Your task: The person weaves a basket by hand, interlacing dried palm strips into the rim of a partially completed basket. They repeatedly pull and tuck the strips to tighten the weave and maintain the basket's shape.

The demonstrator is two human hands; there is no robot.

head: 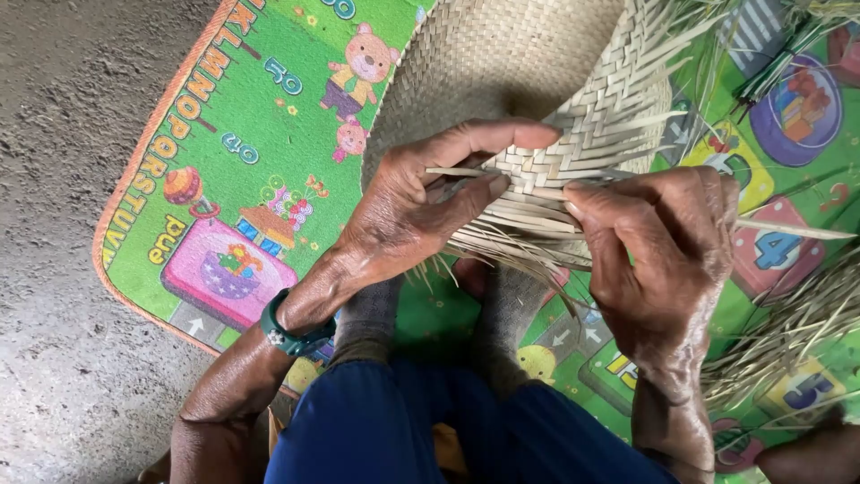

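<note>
A pale woven straw mat (502, 63) lies curled over my lap, its unfinished edge of loose strips facing me. My left hand (421, 202) pinches that edge (537, 170) between thumb and fingers, with a dark green band on its wrist. My right hand (667, 251) grips the same edge from the right, fingers curled over a long flat strip (788, 230) that sticks out to the right. Both hands touch the weave and sit close together.
A green children's play mat (260, 161) with cartoon pictures covers the grey concrete floor (63, 224). Loose dried straw strips (788, 332) pile at the right. My knees in blue cloth (421, 421) fill the bottom centre.
</note>
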